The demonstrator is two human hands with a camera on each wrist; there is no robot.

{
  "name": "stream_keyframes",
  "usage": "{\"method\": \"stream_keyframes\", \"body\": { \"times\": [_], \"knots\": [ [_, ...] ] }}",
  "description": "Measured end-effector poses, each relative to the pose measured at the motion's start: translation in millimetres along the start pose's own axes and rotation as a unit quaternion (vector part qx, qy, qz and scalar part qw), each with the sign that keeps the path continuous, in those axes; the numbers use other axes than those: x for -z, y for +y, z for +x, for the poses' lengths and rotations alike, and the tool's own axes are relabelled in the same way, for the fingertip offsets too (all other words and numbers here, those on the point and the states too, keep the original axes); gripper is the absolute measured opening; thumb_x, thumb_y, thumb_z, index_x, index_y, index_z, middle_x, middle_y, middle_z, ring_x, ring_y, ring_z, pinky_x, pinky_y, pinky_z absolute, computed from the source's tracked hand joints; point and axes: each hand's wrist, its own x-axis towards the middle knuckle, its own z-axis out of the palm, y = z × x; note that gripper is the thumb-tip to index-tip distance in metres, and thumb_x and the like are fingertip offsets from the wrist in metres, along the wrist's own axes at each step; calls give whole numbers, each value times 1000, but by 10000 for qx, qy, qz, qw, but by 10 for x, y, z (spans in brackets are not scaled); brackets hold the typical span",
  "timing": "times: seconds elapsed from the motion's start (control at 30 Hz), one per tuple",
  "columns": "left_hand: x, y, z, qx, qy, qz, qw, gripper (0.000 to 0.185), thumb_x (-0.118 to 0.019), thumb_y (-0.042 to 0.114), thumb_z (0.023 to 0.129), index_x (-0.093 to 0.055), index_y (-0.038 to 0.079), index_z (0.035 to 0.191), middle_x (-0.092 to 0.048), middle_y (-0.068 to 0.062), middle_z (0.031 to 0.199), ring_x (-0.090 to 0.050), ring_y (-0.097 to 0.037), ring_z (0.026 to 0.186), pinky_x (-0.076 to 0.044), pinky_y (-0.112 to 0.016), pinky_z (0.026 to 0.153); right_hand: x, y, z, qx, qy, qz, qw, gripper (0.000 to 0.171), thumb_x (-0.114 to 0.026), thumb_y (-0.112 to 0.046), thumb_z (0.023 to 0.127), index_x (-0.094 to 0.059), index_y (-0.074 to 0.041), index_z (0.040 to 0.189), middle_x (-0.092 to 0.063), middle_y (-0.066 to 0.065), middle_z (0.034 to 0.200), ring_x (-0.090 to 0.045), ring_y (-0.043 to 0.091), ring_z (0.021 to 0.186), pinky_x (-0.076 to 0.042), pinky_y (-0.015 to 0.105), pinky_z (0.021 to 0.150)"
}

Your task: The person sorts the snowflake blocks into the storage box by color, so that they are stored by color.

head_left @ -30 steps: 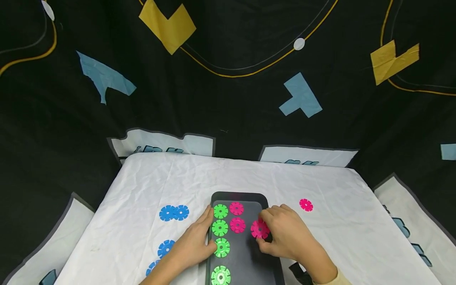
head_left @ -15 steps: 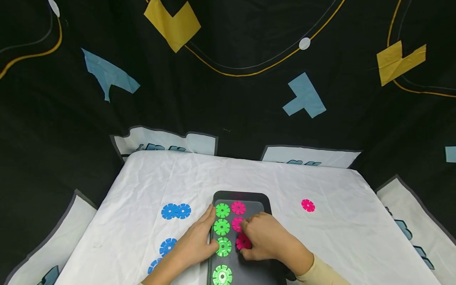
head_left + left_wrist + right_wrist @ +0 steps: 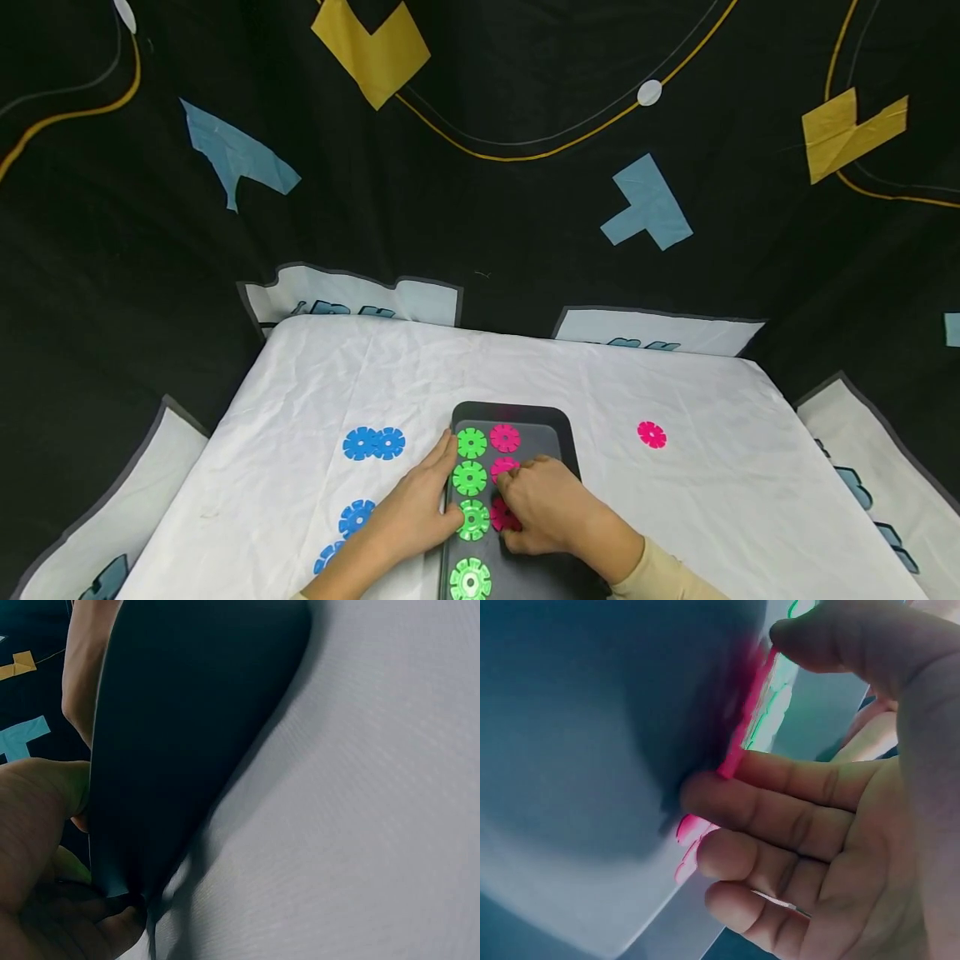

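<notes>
Pink and notched, a disc (image 3: 501,516) is being pinched by the right hand (image 3: 550,508) inside a dark tray (image 3: 528,577), lower centre, while the left hand (image 3: 417,510) is gripping the tray's left edge.

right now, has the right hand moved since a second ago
Yes: in the head view the right hand, pinching a pink disc, has moved left across the tray, from its right rim toward the green discs.

Head view downward, wrist views near tray (image 3: 538,435)
</notes>
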Motion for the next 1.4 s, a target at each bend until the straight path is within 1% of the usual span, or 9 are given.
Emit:
{"method": "stream_keyframes", "body": {
  "times": [0.23, 0.37, 0.47, 0.63, 0.73, 0.9, 1.13, 1.27, 1.4],
  "knots": [
    [-5, 7, 1, 47, -46, -48, 10000, 86, -61, 12, 72, -29, -6, 150, -21, -21, 158, -30, -29, 140, -35, -45, 107, 19, -4, -56, -43, 0, -89, 10000, 51, -67, -58, 75, -67, -13, 99, -63, -7, 78, -63, 12, 78, -52, 33, 76],
    [-8, 8, -3, 62, -34, -70, 10000, 87, -62, 13, 72, -29, -5, 150, -20, -20, 158, -29, -30, 140, -34, -44, 108, 56, 32, -116, -139, 98, 22, 9999, 45, -69, -57, 74, -65, -16, 91, -58, -9, 73, -61, 11, 77, -51, 33, 74],
    [-10, 5, -6, 44, -7, -80, 10000, 87, -62, 12, 72, -28, -6, 150, -19, -20, 158, -29, -31, 140, -34, -44, 108, 76, 78, -172, -239, 219, 158, 9993, 40, -70, -54, 74, -61, -16, 87, -55, -10, 70, -58, 12, 73, -49, 33, 69],
    [-18, 1, 0, -2, 16, -94, 10000, 86, -61, 11, 72, -28, -6, 150, -19, -21, 158, -29, -31, 140, -35, -45, 107, 93, 168, -285, -477, 473, 347, 9971, 36, -70, -46, 76, -61, -13, 89, -62, -5, 77, -61, 16, 77, -49, 35, 66],
    [-22, -1, 2, 6, 33, -63, 10000, 86, -61, 11, 72, -28, -6, 150, -19, -21, 158, -29, -31, 140, -36, -45, 107, 90, 226, -352, -613, 602, 440, 9953, 30, -71, -40, 77, -60, -14, 87, -61, -5, 76, -60, 16, 73, -48, 35, 65],
    [-27, 4, 3, 17, 37, -59, 10000, 86, -61, 11, 72, -28, -6, 150, -20, -21, 158, -29, -31, 140, -35, -45, 107, 69, 312, -469, -874, 928, 617, 9899, 24, -72, -33, 79, -62, -13, 89, -61, -7, 78, -58, 13, 70, -48, 33, 64],
    [-22, 25, -3, 26, 54, -41, 10000, 86, -61, 11, 72, -29, -5, 150, -20, -20, 158, -30, -31, 140, -36, -45, 107, 43, 435, -609, -1277, 1436, 903, 9772, 23, -71, -24, 78, -64, -12, 95, -63, -8, 82, -57, 10, 71, -49, 34, 69],
    [-21, 27, -4, 13, 54, -19, 10000, 86, -61, 11, 72, -29, -5, 150, -20, -20, 158, -30, -31, 140, -36, -45, 106, 6, 506, -675, -1577, 1413, 1120, 9709, 22, -71, -23, 79, -65, -12, 98, -63, -9, 82, -57, 8, 71, -50, 32, 68],
    [-25, 21, -6, 19, 37, -65, 10000, 86, -61, 11, 72, -29, -6, 150, -20, -21, 158, -29, -31, 140, -36, -45, 107, -58, 577, -734, -1797, 1338, 1291, 9660, 25, -71, -23, 80, -66, -12, 102, -66, -6, 85, -61, 9, 75, -51, 31, 66]
  ]
}}
